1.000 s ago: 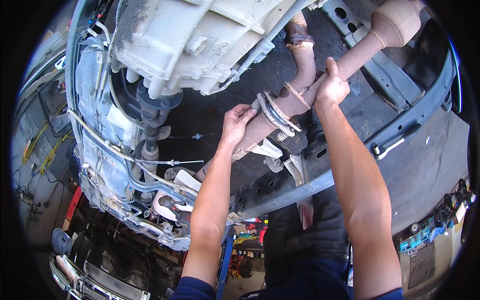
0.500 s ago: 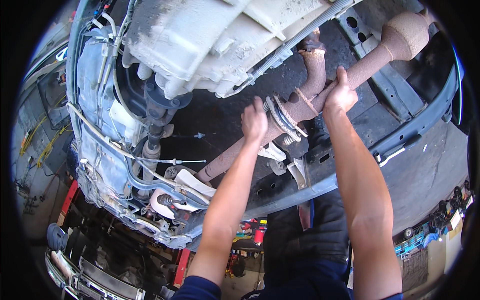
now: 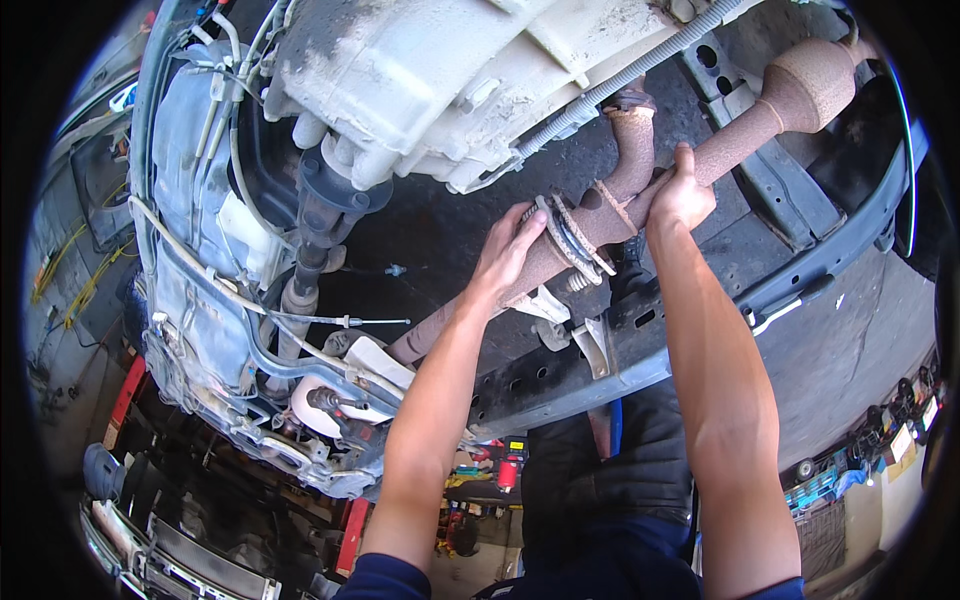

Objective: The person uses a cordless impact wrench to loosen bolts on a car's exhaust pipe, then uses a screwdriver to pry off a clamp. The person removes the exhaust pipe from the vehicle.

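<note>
A rusty exhaust pipe (image 3: 608,221) runs diagonally under the vehicle, from a swollen canister section (image 3: 806,85) at upper right down to the lower left. A curved branch pipe (image 3: 632,152) joins it from above. My right hand (image 3: 682,200) grips the pipe to the right of this branch, thumb up along its side, the other fingers hidden behind. At a bolted flange joint (image 3: 570,240) with coil springs, my left hand (image 3: 507,252) is closed around the pipe's left side. Its thumb and fingertips reach the flange's edge by the upper spring.
A large pale metal casing (image 3: 440,95) hangs above the pipe. A dark-grey frame rail (image 3: 620,368) curves below it. A drive shaft (image 3: 310,255), cables and a thin rod (image 3: 375,321) lie to the left. Tools and parts line the floor at lower right.
My left hand has shifted slightly and opened out from a tighter curl to lie along the pipe at the flange. My right hand keeps its hold. The view has shifted a little.
</note>
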A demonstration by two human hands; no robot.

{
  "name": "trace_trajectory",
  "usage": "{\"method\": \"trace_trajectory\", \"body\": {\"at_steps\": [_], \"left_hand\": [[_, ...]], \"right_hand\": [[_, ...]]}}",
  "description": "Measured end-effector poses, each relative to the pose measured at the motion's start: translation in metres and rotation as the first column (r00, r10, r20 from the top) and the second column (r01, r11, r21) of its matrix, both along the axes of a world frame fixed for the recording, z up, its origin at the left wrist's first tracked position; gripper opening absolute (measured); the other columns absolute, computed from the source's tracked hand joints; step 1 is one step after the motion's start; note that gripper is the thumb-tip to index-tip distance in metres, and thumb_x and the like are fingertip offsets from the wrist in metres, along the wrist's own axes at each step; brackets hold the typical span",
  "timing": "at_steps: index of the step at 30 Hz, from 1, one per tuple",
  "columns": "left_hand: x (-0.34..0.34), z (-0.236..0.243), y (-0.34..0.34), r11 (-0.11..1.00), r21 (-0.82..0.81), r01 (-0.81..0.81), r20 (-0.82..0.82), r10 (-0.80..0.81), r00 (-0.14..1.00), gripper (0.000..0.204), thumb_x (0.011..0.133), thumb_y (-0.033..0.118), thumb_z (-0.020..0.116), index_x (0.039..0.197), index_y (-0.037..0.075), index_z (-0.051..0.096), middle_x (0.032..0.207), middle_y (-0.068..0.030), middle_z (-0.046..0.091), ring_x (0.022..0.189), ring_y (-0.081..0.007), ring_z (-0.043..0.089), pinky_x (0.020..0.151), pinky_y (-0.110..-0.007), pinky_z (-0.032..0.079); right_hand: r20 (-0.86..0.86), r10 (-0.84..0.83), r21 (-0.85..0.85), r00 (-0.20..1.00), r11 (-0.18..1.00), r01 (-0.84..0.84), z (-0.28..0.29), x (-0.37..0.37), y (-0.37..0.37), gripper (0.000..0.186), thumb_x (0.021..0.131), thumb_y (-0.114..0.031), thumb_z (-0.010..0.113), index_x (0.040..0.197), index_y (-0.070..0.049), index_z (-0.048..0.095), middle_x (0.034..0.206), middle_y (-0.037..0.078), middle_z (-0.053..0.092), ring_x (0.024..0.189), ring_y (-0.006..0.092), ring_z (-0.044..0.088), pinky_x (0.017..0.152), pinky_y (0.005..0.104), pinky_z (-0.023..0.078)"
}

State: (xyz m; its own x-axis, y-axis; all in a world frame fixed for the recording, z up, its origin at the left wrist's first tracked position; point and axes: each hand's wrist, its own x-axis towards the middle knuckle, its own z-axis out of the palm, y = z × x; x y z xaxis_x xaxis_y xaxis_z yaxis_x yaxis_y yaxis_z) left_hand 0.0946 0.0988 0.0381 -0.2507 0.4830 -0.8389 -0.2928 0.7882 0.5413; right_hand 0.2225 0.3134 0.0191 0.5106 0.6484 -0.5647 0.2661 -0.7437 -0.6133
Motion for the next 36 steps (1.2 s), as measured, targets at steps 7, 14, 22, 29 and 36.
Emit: {"method": "trace_trajectory", "body": {"at_steps": [7,14,22,29,36], "left_hand": [[-0.03,-0.007,0.025,0.948,0.076,0.309,0.142,-0.317,0.938,0.115,0.06,0.069,0.087,0.142,-0.004,0.054,0.136,-0.0239,0.064,0.129,-0.0345,0.06,0.114,-0.04,0.041],[-0.033,-0.021,0.048,0.981,-0.15,0.124,0.426,-0.049,0.904,0.07,0.082,0.058,0.081,0.121,0.001,0.069,0.113,-0.0086,0.071,0.109,-0.0183,0.063,0.102,-0.036,0.045],[-0.019,-0.006,0.051,0.967,-0.227,-0.115,0.351,0.191,0.917,0.056,0.079,0.05,0.086,0.107,0.002,0.075,0.108,-0.0098,0.072,0.107,-0.0217,0.064,0.099,-0.038,0.045],[-0.021,-0.011,0.051,0.964,-0.245,-0.101,0.4,0.196,0.895,0.064,0.083,0.048,0.083,0.12,-0.003,0.07,0.114,-0.0122,0.071,0.109,-0.024,0.064,0.102,-0.042,0.045],[-0.007,-0.006,0.008,0.988,-0.038,-0.15,0.0,0.15,0.989,0.071,0.097,0.054,0.067,0.144,0.002,0.056,0.132,-0.0147,0.065,0.12,-0.0229,0.061,0.105,-0.04,0.046]], "right_hand": [[0.068,0.024,-0.039,0.997,0.999,-0.021,0.002,-0.002,0.002,0.047,0.083,-0.033,0.079,0.104,0.008,0.071,0.088,0.015,0.074,0.078,0.0266,0.069,0.078,0.0417,0.054],[0.06,0.043,-0.036,0.997,0.999,-0.041,-0.006,0.004,0.0,0.048,0.083,-0.034,0.079,0.106,0.008,0.072,0.091,0.016,0.075,0.081,0.0272,0.071,0.082,0.0428,0.054],[0.075,0.038,-0.059,0.996,0.998,-0.033,-0.008,0.003,0.002,0.052,0.083,-0.036,0.079,0.111,0.007,0.072,0.1,0.019,0.076,0.091,0.0315,0.073,0.089,0.0436,0.054],[0.143,0.057,-0.083,0.988,0.996,-0.046,-0.004,0.005,0.001,0.053,0.082,-0.038,0.08,0.111,0.006,0.073,0.105,0.021,0.076,0.096,0.0333,0.073,0.091,0.0443,0.053],[-0.07,0.142,-0.054,0.987,0.988,-0.145,0.006,0.019,-0.003,0.059,0.086,-0.044,0.077,0.114,0.007,0.068,0.1,0.018,0.074,0.094,0.0285,0.07,0.091,0.0417,0.052]]}}
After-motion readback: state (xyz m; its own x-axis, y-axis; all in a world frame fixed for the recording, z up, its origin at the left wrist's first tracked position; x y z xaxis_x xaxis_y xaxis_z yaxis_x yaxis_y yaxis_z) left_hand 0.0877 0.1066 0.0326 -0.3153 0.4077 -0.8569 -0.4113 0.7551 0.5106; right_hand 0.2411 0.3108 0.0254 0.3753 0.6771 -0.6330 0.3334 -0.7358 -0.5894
